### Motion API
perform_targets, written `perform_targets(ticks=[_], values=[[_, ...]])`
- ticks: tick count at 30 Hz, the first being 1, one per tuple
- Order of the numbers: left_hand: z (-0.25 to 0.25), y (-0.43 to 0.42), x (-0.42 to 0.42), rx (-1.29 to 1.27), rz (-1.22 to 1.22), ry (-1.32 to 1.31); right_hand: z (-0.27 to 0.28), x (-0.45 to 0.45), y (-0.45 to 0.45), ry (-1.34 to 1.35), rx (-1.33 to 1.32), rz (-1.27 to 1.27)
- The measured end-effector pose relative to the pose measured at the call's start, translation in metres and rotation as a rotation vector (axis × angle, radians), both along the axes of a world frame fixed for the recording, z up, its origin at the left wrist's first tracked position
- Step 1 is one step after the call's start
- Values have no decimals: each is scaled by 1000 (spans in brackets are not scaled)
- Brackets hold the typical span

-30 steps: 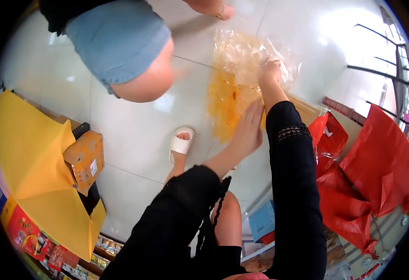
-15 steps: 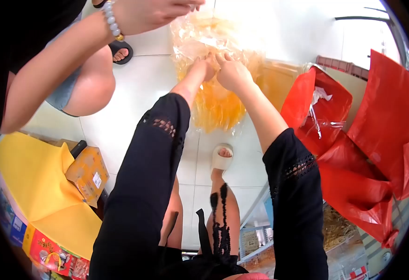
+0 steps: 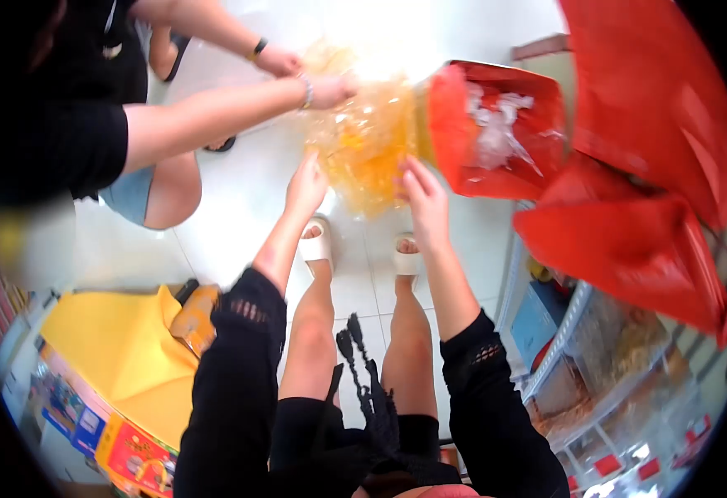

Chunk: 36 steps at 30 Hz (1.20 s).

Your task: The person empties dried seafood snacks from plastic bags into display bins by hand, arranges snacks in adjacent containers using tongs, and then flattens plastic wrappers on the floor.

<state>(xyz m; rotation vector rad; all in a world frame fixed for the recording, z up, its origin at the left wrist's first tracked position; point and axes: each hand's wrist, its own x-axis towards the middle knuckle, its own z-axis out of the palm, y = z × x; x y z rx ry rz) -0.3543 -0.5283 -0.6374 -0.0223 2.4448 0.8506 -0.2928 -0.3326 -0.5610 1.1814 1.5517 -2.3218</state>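
Observation:
A crinkled clear plastic bag (image 3: 363,170) with yellow-orange contents is in front of me, above the white tiled floor. At its near left edge, my left hand (image 3: 305,187) has its fingers closed on the plastic. My right hand (image 3: 426,195) pinches the bag's right edge between thumb and fingers. Both hands are somewhat blurred. Across from me on the left, another person's hand (image 3: 330,90) with a beaded bracelet touches the bag's far side, and that person's other hand (image 3: 280,61) is just behind it.
To the right stands an open red bag (image 3: 496,178) with crumpled clear plastic inside, beside more red sheeting (image 3: 654,108). A yellow cover (image 3: 123,340) and a cardboard box (image 3: 194,319) lie at lower left. Shelving (image 3: 558,344) with packaged goods is at lower right.
My hands have moved apart to the bag's two sides and closer to me. The other person's hands have come onto the bag. My view has shifted, and both my feet now show.

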Motion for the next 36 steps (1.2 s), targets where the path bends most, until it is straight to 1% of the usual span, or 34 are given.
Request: perform_targets(ticks=[1, 2, 3, 4, 5, 6, 7, 8, 10, 12, 13, 15, 16, 17, 19, 21, 23, 24, 25, 26, 27, 28, 29, 31, 33, 35, 36], values=[[17, -12, 26, 142, 18, -11, 22, 25, 8, -25, 60, -33], [64, -2, 44, 300, 247, -244, 35, 53, 20, -46, 125, -72], [77, -14, 69, 315, 203, -203, 48, 85, 31, -94, 119, -99], [93, -25, 88, 432, 249, -261, 63, 120, 39, -142, 113, -134], [117, -32, 107, 412, 218, -253, 84, 154, 52, -163, 163, -161], [136, -39, 123, 414, 254, -252, 104, 189, 61, -192, 206, -193], [155, -43, 137, 382, 279, -288, 123, 226, 70, -253, 194, -257], [163, -51, 155, 403, 297, -337, 143, 265, 80, -313, 174, -328], [203, -43, 173, 421, 323, -485, 177, 350, 92, -333, 209, -420], [223, -26, 187, 444, 181, -520, 214, 433, 98, -417, 373, -495], [235, -26, 192, 434, 111, -545, 238, 472, 94, -440, 373, -605], [260, -27, 192, 443, -73, -521, 286, 538, 51, -514, 387, -856], [266, -23, 198, 476, -190, -482, 300, 571, 26, -549, 409, -1005], [269, -23, 187, 483, -236, -480, 313, 594, 6, -556, 407, -1046], [284, -37, 183, 456, -311, -473, 308, 665, -73, -744, 452, -1090], [302, -37, 181, 412, -332, -493, 299, 723, -142, -888, 387, -1104], [322, -32, 183, 350, -382, -489, 211, 829, -233, -929, 480, -1135], [330, -26, 186, 297, -393, -490, 237, 816, -251, -935, 386, -1332], [338, -16, 193, 313, -441, -453, 258, 805, -271, -932, 305, -1543], [350, 0, 202, 319, -443, -438, 287, 792, -285, -974, 320, -1571], [368, 18, 217, 341, -506, -438, 296, 791, -300, -1015, 332, -1594], [382, 34, 233, 359, -569, -433, 282, 810, -326, -1010, 271, -1635], [384, 53, 250, 382, -597, -437, 271, 825, -341, -1000, 216, -1676], [389, 96, 296, 393, -692, -446, 296, 821, -342, -1015, 22, -2018], [392, 136, 354, 383, -811, -472, 284, 847, -356, -961, -15, -2128], [398, 173, 417, 378, -905, -514, 154, 945, -409, -1156, 137, -1587], [402, 183, 445, 365, -941, -545, 166, 948, -388, -1127, 268, -1797]])
